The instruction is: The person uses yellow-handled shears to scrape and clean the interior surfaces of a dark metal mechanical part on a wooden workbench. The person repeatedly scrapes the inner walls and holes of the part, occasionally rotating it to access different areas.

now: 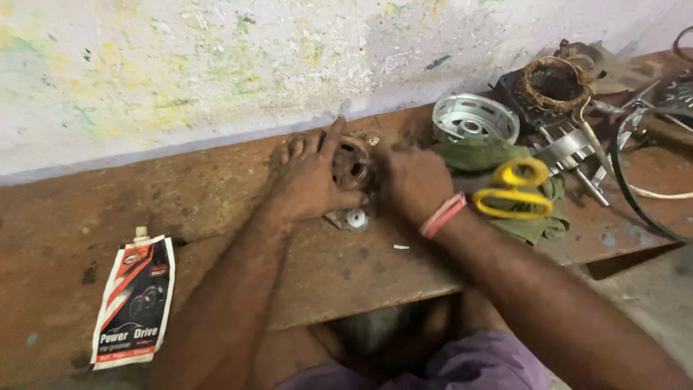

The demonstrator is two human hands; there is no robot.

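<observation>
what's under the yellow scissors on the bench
The yellow-handled scissors lie on a crumpled green cloth, which rests on the rusty bench. Whatever lies beneath the cloth is covered, and the scissor blades are hidden too.

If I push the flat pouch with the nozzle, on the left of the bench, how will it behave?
The pouch looks soft and partly flattened, so it would probably bend and feel light. Lying flat on the rusty bench, it should slide rather than roll. Its glossy skin may be slippery.

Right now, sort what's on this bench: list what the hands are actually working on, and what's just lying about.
In hand:
left hand and right hand gripping the round rusty metal part

Lying about:
grease pouch
yellow scissors
green cloth
silver ribbed housing
copper-wound coil
</observation>
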